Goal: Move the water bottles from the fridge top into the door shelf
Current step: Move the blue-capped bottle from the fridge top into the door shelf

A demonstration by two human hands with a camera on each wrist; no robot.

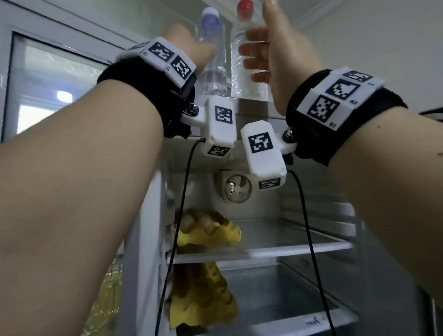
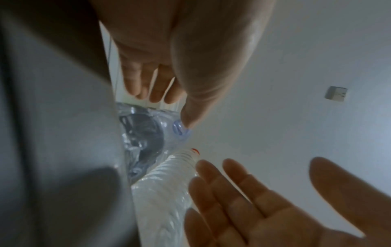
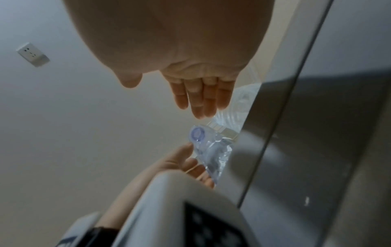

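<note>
Two clear water bottles stand side by side on the fridge top (image 1: 253, 108). The blue-capped bottle (image 1: 215, 69) is on the left and the red-capped bottle (image 1: 237, 65) on the right. My left hand (image 1: 205, 53) reaches up to the blue-capped bottle (image 2: 148, 133), thumb in front and straight fingers behind, without gripping it. My right hand (image 1: 257, 31) is open beside the red-capped bottle (image 2: 165, 192), thumb up and fingertips at its side. In the right wrist view the right hand (image 3: 167, 98) hovers above the blue-capped bottle (image 3: 211, 158). No door shelf is in view.
The fridge stands open below my arms. Yellow egg cartons (image 1: 208, 229) lie on a glass shelf (image 1: 269, 249), with another carton (image 1: 200, 295) one level down. A window (image 1: 46, 86) is at the left. A wall socket (image 3: 32, 54) is behind the bottles.
</note>
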